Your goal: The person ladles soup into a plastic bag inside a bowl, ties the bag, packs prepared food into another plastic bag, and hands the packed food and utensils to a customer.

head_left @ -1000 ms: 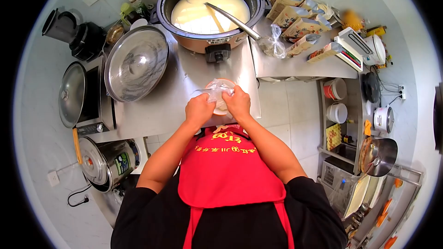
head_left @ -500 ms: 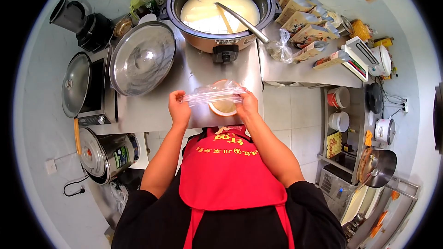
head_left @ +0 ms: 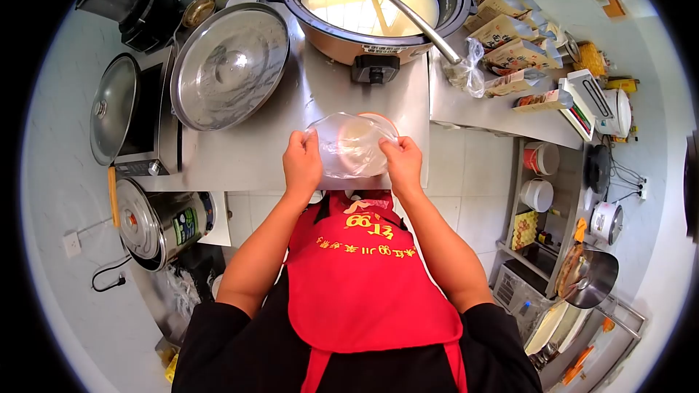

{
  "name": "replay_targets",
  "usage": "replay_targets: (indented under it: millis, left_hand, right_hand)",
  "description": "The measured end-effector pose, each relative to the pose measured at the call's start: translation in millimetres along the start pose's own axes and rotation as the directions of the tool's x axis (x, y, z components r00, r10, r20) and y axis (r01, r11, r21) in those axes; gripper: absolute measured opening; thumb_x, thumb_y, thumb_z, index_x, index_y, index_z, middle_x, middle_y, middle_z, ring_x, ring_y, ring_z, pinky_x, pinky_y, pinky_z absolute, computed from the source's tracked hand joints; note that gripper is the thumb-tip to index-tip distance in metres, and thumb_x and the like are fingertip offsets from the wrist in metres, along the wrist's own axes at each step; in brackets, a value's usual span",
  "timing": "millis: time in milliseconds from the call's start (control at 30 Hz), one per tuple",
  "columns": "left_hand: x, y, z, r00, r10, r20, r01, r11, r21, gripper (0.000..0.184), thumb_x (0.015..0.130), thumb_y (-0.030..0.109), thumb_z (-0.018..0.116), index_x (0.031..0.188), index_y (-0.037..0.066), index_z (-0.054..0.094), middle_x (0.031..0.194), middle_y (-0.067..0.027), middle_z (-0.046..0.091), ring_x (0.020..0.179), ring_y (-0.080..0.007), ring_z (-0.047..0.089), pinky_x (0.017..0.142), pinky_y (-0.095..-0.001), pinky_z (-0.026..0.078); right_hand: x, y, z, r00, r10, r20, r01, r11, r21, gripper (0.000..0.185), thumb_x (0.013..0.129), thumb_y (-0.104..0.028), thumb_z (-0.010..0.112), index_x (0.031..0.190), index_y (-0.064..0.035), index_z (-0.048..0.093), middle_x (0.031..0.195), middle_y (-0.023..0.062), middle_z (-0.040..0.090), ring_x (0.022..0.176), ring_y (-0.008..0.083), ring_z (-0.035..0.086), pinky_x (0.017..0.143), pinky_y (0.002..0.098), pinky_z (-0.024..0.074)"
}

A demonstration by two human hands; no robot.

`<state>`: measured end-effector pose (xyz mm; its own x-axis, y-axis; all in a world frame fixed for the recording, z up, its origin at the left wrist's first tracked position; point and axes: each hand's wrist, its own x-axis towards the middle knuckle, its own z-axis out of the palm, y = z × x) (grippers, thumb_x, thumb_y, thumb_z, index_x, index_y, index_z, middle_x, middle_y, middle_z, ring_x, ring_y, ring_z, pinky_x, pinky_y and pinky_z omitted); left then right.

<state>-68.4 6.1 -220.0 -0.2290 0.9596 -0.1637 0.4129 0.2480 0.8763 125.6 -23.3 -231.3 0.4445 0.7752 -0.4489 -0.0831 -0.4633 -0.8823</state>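
My left hand [head_left: 302,164] and my right hand [head_left: 403,164] hold opposite edges of a thin, clear plastic film [head_left: 335,154], each pinching it with thumb and fingers. Spread into a rounded shape, the film hangs over an orange-rimmed bowl [head_left: 381,119] near the counter's front edge. Most of the bowl shows only blurred through the plastic, and its contents are unclear. I cannot tell whether the film is a bag or a bowl cover.
Ahead stands a large pot [head_left: 349,40] of pale liquid, with a ladle [head_left: 419,20] leaning in it. A big metal lid [head_left: 229,65] rests on the steel counter [head_left: 306,109] at left, near a microwave [head_left: 156,109]. Several printed bags [head_left: 517,54] line the right counter.
The film has gone from a narrow gathered strip to a wide, rounded sheet between my hands. My hands are slightly farther right in view, and the whole view has shifted.
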Motion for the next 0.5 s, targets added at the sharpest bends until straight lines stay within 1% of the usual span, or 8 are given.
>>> replay_targets:
  millis: [67, 167, 233, 267, 333, 367, 433, 500]
  left_hand:
    - [1.8, -7.4, -0.2, 1.0, 0.012, 0.026, -0.013, 0.999, 0.043, 0.032, 0.094, 0.028, 0.057, 0.08, 0.001, 0.05, 0.062, -0.0132, 0.055, 0.057, -0.0236, 0.051, 0.058, -0.0369, 0.043]
    - [17.4, -27.1, -8.4, 0.995, 0.079, -0.054, -0.078, 0.997, 0.027, 0.033, 0.094, 0.029, 0.056, 0.079, 0.0, 0.051, 0.064, -0.0147, 0.056, 0.057, -0.0255, 0.051, 0.058, -0.0388, 0.042]
    - [30.9, -37.7, -21.7, 0.986, 0.089, -0.141, -0.075, 0.992, 0.103, 0.032, 0.095, 0.029, 0.056, 0.077, 0.002, 0.052, 0.059, -0.0053, 0.049, 0.053, -0.0147, 0.046, 0.05, -0.0331, 0.039]
    - [38.3, -43.0, -30.4, 0.986, 0.086, -0.14, -0.074, 0.993, 0.094, 0.032, 0.095, 0.029, 0.056, 0.077, 0.002, 0.052, 0.059, -0.0053, 0.049, 0.053, -0.0147, 0.046, 0.05, -0.0331, 0.039]
    - [50.7, -42.2, -45.3, 0.987, -0.028, -0.16, 0.03, 0.999, 0.011, 0.031, 0.094, 0.028, 0.056, 0.077, 0.002, 0.052, 0.059, -0.0042, 0.05, 0.047, -0.0127, 0.045, 0.042, -0.0318, 0.035]
    - [53.6, -41.4, -48.0, 0.986, -0.032, -0.161, 0.033, 0.999, 0.002, 0.031, 0.094, 0.028, 0.056, 0.077, 0.002, 0.052, 0.059, -0.0042, 0.05, 0.047, -0.0127, 0.045, 0.042, -0.0318, 0.035]
    - [56.9, -31.5, -56.6, 0.987, -0.131, -0.098, 0.124, 0.99, -0.072, 0.031, 0.092, 0.026, 0.057, 0.08, -0.002, 0.052, 0.068, -0.0157, 0.057, 0.062, -0.0252, 0.054, 0.061, -0.038, 0.043]
    - [60.4, -31.3, -50.4, 0.988, -0.111, -0.103, 0.102, 0.991, -0.083, 0.03, 0.092, 0.025, 0.057, 0.08, -0.001, 0.052, 0.068, -0.0156, 0.057, 0.062, -0.0251, 0.054, 0.061, -0.0381, 0.043]
  right_hand:
    - [-5.7, -9.4, -3.5, 0.999, 0.006, 0.037, -0.005, 0.999, -0.033, 0.03, 0.079, -0.021, 0.073, 0.092, 0.0017, 0.059, 0.081, 0.006, 0.062, 0.07, 0.0116, 0.055, 0.062, 0.0268, 0.046]
    - [-18.3, -50.1, -8.4, 0.973, 0.12, 0.197, -0.111, 0.992, -0.055, 0.037, 0.079, -0.024, 0.074, 0.098, 0.0028, 0.057, 0.084, 0.0064, 0.06, 0.069, 0.0117, 0.053, 0.063, 0.0267, 0.0457]
    - [-18.3, -61.1, -14.7, 0.947, 0.162, 0.277, -0.127, 0.982, -0.142, 0.038, 0.08, -0.024, 0.071, 0.102, 0.0028, 0.056, 0.086, 0.0069, 0.059, 0.067, 0.0117, 0.053, 0.062, 0.0268, 0.0452]
    - [-18.3, -65.3, -18.1, 0.949, 0.16, 0.272, -0.123, 0.981, -0.149, 0.038, 0.08, -0.024, 0.071, 0.102, 0.0028, 0.056, 0.086, 0.0069, 0.059, 0.067, 0.0117, 0.053, 0.062, 0.0268, 0.0452]
    - [-17.5, -74.5, -24.1, 0.842, 0.276, 0.463, -0.348, 0.935, 0.076, 0.036, 0.084, -0.023, 0.068, 0.106, 0.0026, 0.056, 0.088, 0.0076, 0.06, 0.07, 0.0119, 0.054, 0.064, 0.0273, 0.0453]
    - [-20.2, -80.2, -25.6, 0.844, 0.276, 0.461, -0.343, 0.937, 0.068, 0.036, 0.084, -0.023, 0.068, 0.106, 0.0026, 0.056, 0.088, 0.0076, 0.06, 0.07, 0.0119, 0.054, 0.064, 0.0273, 0.0453]
    - [-32.0, -97.4, -27.7, 0.802, 0.284, 0.525, -0.45, 0.866, 0.219, 0.035, 0.087, -0.02, 0.064, 0.112, 0.003, 0.054, 0.092, 0.0082, 0.061, 0.075, 0.0127, 0.055, 0.068, 0.0274, 0.0453]
    - [-47.5, -119.5, -32.4, 0.807, 0.267, 0.526, -0.425, 0.882, 0.205, 0.035, 0.088, -0.019, 0.063, 0.113, 0.0029, 0.054, 0.093, 0.0085, 0.061, 0.077, 0.0129, 0.056, 0.07, 0.0275, 0.0453]
